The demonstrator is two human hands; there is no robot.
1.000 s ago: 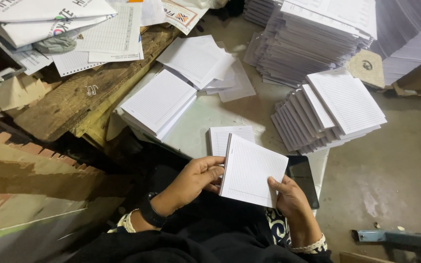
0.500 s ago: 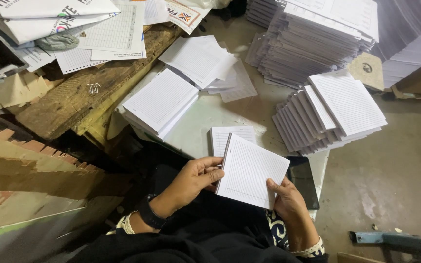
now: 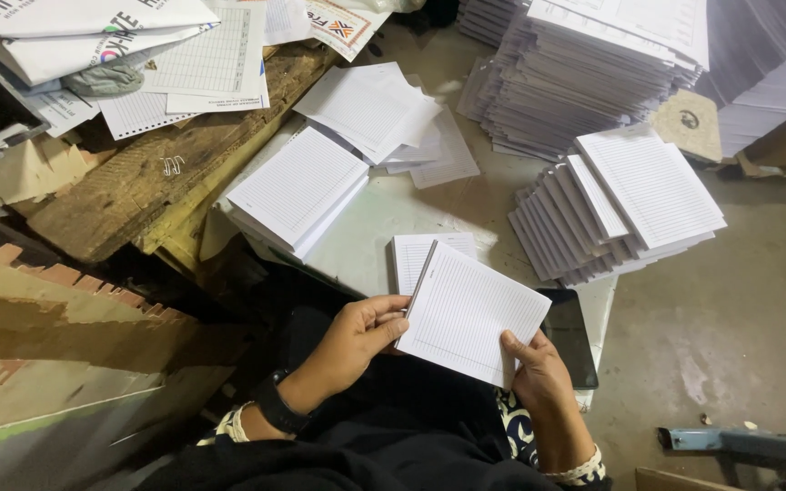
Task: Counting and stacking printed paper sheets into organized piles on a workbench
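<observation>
While held over lap: left hand [image 3: 355, 338] pinching ruled pad [image 3: 470, 312] at bound edge; right hand [image 3: 539, 368] gripping lower corner. Beyond right hand, fanned stack [image 3: 625, 205], likely to slide if knocked by pad.

A pale grey-green flat worktop [image 3: 384, 227] carries most of the paper. At its middle lies a thick stack of white ruled sheets [image 3: 297, 186]. Beyond that stack, loose white ruled sheets [image 3: 379, 109] lie fanned. To its right, well apart, a slanted pile of ruled pads [image 3: 616, 205] leans at the worktop's edge. Nearer than the stack, a black flat tablet [image 3: 570, 332] and a small ruled pad [image 3: 411, 259] lie on the worktop.
</observation>
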